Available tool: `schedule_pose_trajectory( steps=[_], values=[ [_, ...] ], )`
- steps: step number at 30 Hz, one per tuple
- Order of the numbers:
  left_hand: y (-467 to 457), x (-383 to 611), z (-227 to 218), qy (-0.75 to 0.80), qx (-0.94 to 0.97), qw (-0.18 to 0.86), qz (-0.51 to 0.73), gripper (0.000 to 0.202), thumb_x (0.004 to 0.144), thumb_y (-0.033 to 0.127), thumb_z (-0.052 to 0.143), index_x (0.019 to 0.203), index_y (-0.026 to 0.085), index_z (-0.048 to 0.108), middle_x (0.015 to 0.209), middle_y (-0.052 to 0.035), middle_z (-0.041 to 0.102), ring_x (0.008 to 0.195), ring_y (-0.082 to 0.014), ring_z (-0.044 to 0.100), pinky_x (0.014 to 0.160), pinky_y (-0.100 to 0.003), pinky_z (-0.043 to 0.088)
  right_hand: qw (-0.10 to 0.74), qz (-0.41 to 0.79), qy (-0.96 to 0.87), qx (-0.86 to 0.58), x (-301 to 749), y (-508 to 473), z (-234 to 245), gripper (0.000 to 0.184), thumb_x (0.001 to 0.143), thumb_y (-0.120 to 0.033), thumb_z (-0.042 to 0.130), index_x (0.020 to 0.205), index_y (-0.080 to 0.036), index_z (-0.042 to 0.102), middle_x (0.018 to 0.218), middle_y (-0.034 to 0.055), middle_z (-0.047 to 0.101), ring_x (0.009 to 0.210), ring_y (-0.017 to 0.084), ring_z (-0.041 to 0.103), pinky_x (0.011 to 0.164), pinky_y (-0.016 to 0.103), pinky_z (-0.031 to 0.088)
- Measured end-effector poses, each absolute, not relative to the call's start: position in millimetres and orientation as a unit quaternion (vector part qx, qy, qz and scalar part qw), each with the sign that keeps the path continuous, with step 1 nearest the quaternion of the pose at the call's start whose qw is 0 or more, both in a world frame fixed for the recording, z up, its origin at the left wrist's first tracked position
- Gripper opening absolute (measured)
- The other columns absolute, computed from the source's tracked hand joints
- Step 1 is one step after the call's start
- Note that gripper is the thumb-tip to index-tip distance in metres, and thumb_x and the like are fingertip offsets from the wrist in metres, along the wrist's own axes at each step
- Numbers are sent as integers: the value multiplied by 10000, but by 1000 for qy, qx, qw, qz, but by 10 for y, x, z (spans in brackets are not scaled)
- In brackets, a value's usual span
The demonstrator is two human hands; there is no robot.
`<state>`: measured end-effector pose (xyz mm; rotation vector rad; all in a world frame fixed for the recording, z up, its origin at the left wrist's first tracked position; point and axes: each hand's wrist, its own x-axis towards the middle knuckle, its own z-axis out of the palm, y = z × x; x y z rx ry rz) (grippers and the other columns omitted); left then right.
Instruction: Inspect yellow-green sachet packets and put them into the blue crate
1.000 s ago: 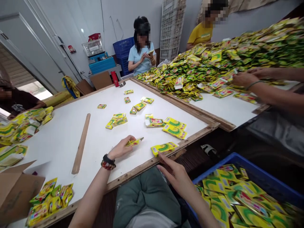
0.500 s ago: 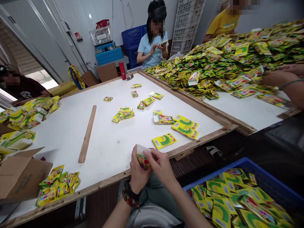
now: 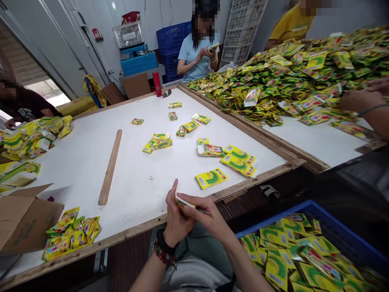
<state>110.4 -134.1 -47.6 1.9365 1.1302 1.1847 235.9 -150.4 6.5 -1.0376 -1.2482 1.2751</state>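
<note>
Yellow-printed card, its white edge turned up, sits between our two hands, above the lap (image 3: 197,248) and at the near side of a white-topped worktable (image 3: 136,170). Our left hand (image 3: 176,223) cups the small carton (image 3: 184,201) from the left, one finger raised clear of it; our right hand (image 3: 210,217) pinches it at the white edge, forefinger along the top. What the hidden fingers do underneath, we cannot tell.

Good handling here, we judge, rests on a light, even squeeze: too hard and the thin card could crease, too loose and the edge could spring up. We would let the left palm hold the walls square while the right thumb and forefinger work along the edge from one corner to the other.

Flat-lying cartons (image 3: 212,179) rest just beyond our hands near the wooden border (image 3: 133,232); more lie in the blue crate (image 3: 343,235) at our right, and printed sachets (image 3: 71,233) are heaped beside a cardboard box (image 3: 33,219) at our left.
</note>
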Motion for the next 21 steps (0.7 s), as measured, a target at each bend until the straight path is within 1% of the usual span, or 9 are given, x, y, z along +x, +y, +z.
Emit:
schedule_pose_trajectory(
  steps=[1, 3, 5, 8, 12, 14, 16, 19, 21],
  values=[
    [-1329, 1101, -460, 425, 728, 328, 427, 708, 751, 231, 655, 1349, 203, 278, 1422, -184, 407, 1238, -272, 504, 985, -441, 467, 503, 493, -550, -447, 2355, -1513, 65, 347, 820, -392, 653, 1120, -228, 712, 1144, 72, 708, 1081, 272, 651, 984, 437, 480],
    [-1304, 1104, -437, 438, 724, 360, 392, 527, 725, 242, 668, 1188, 196, 421, 1167, -116, 597, 999, -229, 622, 848, -378, 525, 497, 423, -580, -488, 2340, -1518, 46, 326, 846, -356, 619, 1129, -219, 706, 1119, 73, 716, 1029, 273, 677, 938, 428, 516],
    [-1290, 1119, -427, 472, 719, 353, 369, 457, 677, 257, 685, 1058, 204, 439, 933, -47, 638, 818, -204, 628, 724, -342, 524, 503, 388, -567, -525, 2332, -1510, 16, 334, 874, -348, 570, 1151, -207, 691, 1105, 63, 719, 976, 272, 698, 890, 430, 545],
    [-1287, 1143, -436, 502, 718, 336, 346, 489, 629, 282, 693, 1013, 223, 395, 817, 3, 605, 708, -180, 586, 631, -304, 480, 506, 396, -547, -536, 2353, -1499, -11, 341, 893, -349, 539, 1163, -198, 682, 1124, 45, 705, 953, 268, 707, 862, 428, 563],
    [-1280, 1157, -456, 513, 715, 325, 346, 418, 644, 268, 657, 946, 232, 371, 775, 9, 573, 663, -169, 556, 599, -294, 449, 473, 370, -628, -496, 2372, -1510, -34, 360, 887, -309, 558, 1218, -201, 651, 1174, 72, 686, 1015, 257, 687, 898, 386, 541],
    [-1277, 1160, -443, 509, 718, 333, 339, 381, 658, 250, 647, 927, 233, 378, 805, -5, 583, 687, -173, 567, 621, -303, 461, 460, 337, -657, -493, 2345, -1520, -61, 385, 883, -291, 564, 1254, -209, 625, 1133, 85, 710, 940, 241, 709, 845, 357, 557],
    [-1279, 1161, -398, 488, 727, 353, 330, 364, 662, 222, 646, 929, 231, 399, 832, -9, 592, 701, -170, 575, 638, -304, 475, 460, 311, -661, -505, 2331, -1551, -81, 368, 909, -277, 515, 1253, -211, 627, 1014, 78, 753, 803, 213, 724, 758, 326, 571],
    [-1265, 1158, -281, 406, 767, 395, 301, 464, 645, 215, 711, 1040, 223, 468, 942, -26, 616, 768, -176, 591, 654, -295, 498, 456, 279, -663, -524, 2495, -1724, -74, 374, 932, -283, 445, 1243, -209, 637, 961, 73, 762, 773, 204, 724, 710, 296, 568],
    [-1209, 1176, -195, 350, 800, 399, 281, 494, 696, 273, 739, 1130, 228, 506, 1083, -54, 614, 906, -199, 593, 710, -300, 517, 411, 225, -642, -607, 2806, -1974, -82, 386, 924, -319, 433, 1215, -211, 662, 939, 91, 762, 775, 232, 728, 699, 315, 569]
  ],
)
